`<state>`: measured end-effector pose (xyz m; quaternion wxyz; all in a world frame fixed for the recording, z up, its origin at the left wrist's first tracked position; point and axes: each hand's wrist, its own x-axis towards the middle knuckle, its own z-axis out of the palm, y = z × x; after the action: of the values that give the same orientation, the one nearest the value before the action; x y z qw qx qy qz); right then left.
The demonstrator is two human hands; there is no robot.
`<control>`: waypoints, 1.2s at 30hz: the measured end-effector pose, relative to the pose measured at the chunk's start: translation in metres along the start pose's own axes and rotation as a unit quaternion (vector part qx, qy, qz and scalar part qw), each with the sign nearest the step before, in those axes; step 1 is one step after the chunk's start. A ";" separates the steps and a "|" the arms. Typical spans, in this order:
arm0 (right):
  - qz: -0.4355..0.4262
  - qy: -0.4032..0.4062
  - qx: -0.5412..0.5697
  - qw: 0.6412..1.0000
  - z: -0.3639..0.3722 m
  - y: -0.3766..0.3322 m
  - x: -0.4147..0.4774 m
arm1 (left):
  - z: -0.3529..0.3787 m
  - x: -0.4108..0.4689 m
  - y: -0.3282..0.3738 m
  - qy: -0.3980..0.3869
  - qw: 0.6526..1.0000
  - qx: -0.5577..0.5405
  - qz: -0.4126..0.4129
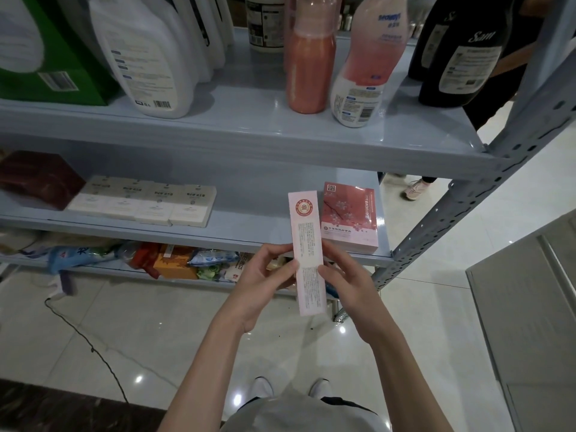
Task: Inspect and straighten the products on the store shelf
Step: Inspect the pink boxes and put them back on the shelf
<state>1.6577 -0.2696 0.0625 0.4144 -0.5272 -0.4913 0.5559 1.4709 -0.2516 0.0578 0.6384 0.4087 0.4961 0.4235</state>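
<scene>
Both hands held a long pink box (307, 251) upright in front of the shelf (311, 254), the left hand (265, 282) and right hand (346, 285) with fingers curled round its edges, beside a pink pack (349, 216).

In the centre of the frame, the left grip (267, 279) and the right grip (346, 280) hold a long pale pink box (306, 232) upright by its two long edges, with the printed text facing the camera. Just behind it, on the middle shelf (249, 198), lies a pink flowered box (350, 216). Further left, four cream boxes (143, 202) lie in a row.
</scene>
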 end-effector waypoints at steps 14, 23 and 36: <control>0.015 -0.003 0.044 0.999 -0.004 0.013 0.001 | 0.000 0.002 -0.002 -0.012 1.000 -0.009 0.006; 0.016 0.005 0.086 0.996 -0.006 0.019 0.001 | 0.002 0.004 -0.002 -0.022 0.999 0.026 0.010; 0.010 -0.045 0.068 0.997 -0.007 0.009 0.001 | 0.006 0.001 0.001 -0.017 1.000 0.019 0.010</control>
<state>1.6648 -0.2694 0.0536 0.4215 -0.4771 -0.4650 0.6152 1.4771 -0.2514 0.0597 0.6346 0.4331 0.4892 0.4129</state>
